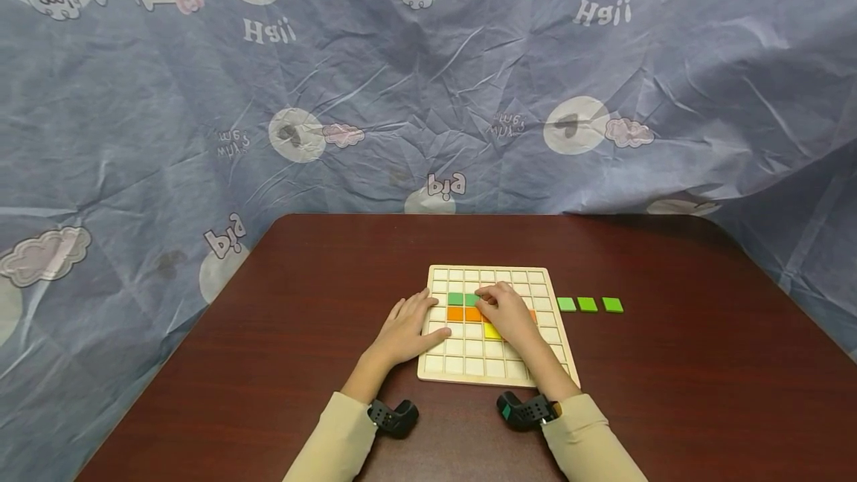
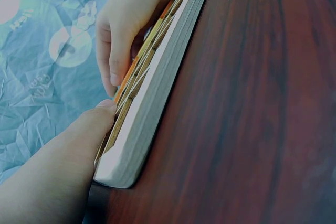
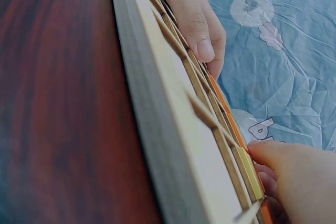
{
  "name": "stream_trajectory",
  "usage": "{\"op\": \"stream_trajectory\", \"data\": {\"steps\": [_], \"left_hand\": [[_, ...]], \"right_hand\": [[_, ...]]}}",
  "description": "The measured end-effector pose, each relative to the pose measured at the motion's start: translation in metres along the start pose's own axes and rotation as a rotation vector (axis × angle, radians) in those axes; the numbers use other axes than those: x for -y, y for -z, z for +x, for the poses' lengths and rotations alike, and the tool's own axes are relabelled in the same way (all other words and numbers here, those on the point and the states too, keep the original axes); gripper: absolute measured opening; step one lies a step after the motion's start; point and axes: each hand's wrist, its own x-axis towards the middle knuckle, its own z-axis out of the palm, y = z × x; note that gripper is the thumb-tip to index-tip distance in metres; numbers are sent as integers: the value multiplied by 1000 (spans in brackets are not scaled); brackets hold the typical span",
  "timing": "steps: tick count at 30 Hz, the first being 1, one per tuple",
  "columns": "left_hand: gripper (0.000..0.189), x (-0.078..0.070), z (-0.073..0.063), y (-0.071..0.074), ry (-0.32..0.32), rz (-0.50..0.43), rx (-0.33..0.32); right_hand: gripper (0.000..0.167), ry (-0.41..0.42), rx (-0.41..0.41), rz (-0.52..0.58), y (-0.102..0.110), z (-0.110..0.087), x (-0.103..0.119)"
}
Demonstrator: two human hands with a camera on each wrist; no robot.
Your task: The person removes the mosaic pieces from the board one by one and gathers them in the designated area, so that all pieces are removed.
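A pale wooden grid board (image 1: pixel 454 366) lies on the table with coloured square tiles in its cells. My left hand (image 1: pixel 402 332) rests on the board's left edge, fingers spread and thumb reaching over the frame. Over the middle of the board, my right hand (image 1: pixel 506 312) pinches a green tile (image 1: pixel 471 300) at its right side with thumb and index finger. Another green tile (image 1: pixel 455 299) sits just left of it. Below them lie orange tiles (image 1: pixel 455 314) in a row, and a yellow tile (image 1: pixel 492 331) shows beside the right hand, which hides part of the row.
Right of the board, a light green tile (image 1: pixel 566 304) and two brighter green tiles (image 1: pixel 588 305) lie in a line on the dark red-brown table (image 1: pixel 335 266). A blue-grey printed cloth (image 1: pixel 375 80) hangs behind the table. Each wrist wears a black band (image 1: pixel 393 418).
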Motion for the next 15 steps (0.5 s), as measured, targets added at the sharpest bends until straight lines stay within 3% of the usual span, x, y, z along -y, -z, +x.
{"op": "stream_trajectory", "data": {"steps": [15], "left_hand": [[69, 1, 1, -2, 2, 2, 2]], "right_hand": [[25, -28, -16, 42, 0, 2, 0]]}}
